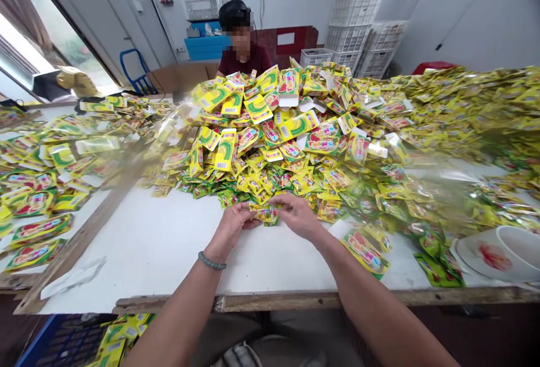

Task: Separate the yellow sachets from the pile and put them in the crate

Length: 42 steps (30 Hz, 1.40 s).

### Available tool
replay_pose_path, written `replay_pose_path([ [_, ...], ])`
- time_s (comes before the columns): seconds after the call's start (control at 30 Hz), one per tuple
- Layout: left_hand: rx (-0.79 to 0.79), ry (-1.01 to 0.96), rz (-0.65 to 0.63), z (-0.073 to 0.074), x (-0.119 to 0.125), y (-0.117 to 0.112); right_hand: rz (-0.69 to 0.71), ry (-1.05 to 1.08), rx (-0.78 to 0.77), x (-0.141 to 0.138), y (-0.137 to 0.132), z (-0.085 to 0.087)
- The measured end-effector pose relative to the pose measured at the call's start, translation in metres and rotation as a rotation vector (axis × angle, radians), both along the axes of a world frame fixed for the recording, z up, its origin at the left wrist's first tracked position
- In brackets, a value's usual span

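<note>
At the near edge of a big heap, my left hand [236, 224] pinches the left end of small yellow-and-green packets [264, 214] close above the white table [169, 243]. My right hand [298, 216] has its curved fingers on their right end; its thumb is partly hidden. A grey bead bracelet [212, 261] circles my left wrist. Just beyond both hands lie many small foil packets [253, 179], with yellow cardboard boxes [226, 149] piled on top. A "TWINS" box [366, 250] lies beside my right forearm.
A white mug-like container [493, 252] stands at right beside green packets [439, 263]. A wooden strip [84, 232] divides off boxes at left. Another person [244, 46] sits behind the heap. A blue crate [63, 341] with yellow boxes is below the table edge.
</note>
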<state>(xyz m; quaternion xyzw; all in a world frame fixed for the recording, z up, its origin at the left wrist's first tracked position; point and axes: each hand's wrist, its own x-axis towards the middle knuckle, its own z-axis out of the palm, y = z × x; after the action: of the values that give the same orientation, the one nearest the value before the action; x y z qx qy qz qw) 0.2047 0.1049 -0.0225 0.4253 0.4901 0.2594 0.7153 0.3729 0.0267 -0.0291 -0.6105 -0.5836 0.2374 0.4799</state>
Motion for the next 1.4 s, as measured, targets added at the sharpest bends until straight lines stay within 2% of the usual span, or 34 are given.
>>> replay_pose_path([
  [0.07, 0.031, -0.020, 0.004, 0.002, -0.001, 0.000, -0.146, 0.004, 0.010, 0.004, 0.000, 0.002],
  [0.13, 0.083, -0.054, 0.012, 0.004, -0.001, 0.001, -0.200, -0.151, 0.019, 0.006, -0.001, 0.001],
  [0.27, 0.177, -0.142, 0.106, 0.007, -0.004, 0.005, 0.000, -0.587, -0.102, -0.003, -0.003, -0.004],
  [0.33, 0.193, -0.179, 0.141, 0.008, -0.006, 0.007, 0.059, -0.689, -0.196, -0.010, -0.004, -0.004],
  [0.4, 0.197, -0.200, 0.122, 0.009, -0.007, 0.008, 0.080, -0.708, -0.275, -0.017, -0.004, -0.002],
  [0.6, 0.271, -0.223, 0.071, 0.008, -0.006, 0.006, 0.084, -0.565, -0.417, -0.022, -0.007, 0.006],
  [0.7, 0.331, -0.213, 0.093, 0.002, -0.004, 0.007, 0.048, -0.354, -0.437, -0.016, -0.007, 0.005],
  [0.77, 0.369, -0.173, 0.101, -0.002, -0.003, 0.008, 0.019, -0.086, -0.388, -0.011, -0.005, 0.004],
  [0.87, 0.383, -0.143, 0.056, -0.005, 0.000, 0.005, -0.029, 0.344, -0.189, -0.005, 0.002, 0.002],
  [0.93, 0.339, -0.187, -0.019, -0.005, 0.002, 0.000, -0.079, 0.474, -0.095, -0.004, 0.006, 0.001],
  [1.03, 0.270, -0.273, -0.079, -0.001, 0.006, -0.008, -0.165, 0.408, -0.072, -0.007, 0.009, -0.002],
  [1.13, 0.287, -0.282, -0.104, 0.002, 0.008, -0.012, -0.204, 0.372, -0.077, -0.013, 0.011, -0.005],
  [1.3, 0.282, -0.321, -0.063, 0.001, 0.008, -0.009, -0.141, 0.529, -0.119, -0.017, 0.009, -0.001],
  [1.4, 0.319, -0.313, -0.069, -0.002, 0.007, -0.007, -0.035, 0.359, -0.175, -0.017, 0.005, 0.006],
])
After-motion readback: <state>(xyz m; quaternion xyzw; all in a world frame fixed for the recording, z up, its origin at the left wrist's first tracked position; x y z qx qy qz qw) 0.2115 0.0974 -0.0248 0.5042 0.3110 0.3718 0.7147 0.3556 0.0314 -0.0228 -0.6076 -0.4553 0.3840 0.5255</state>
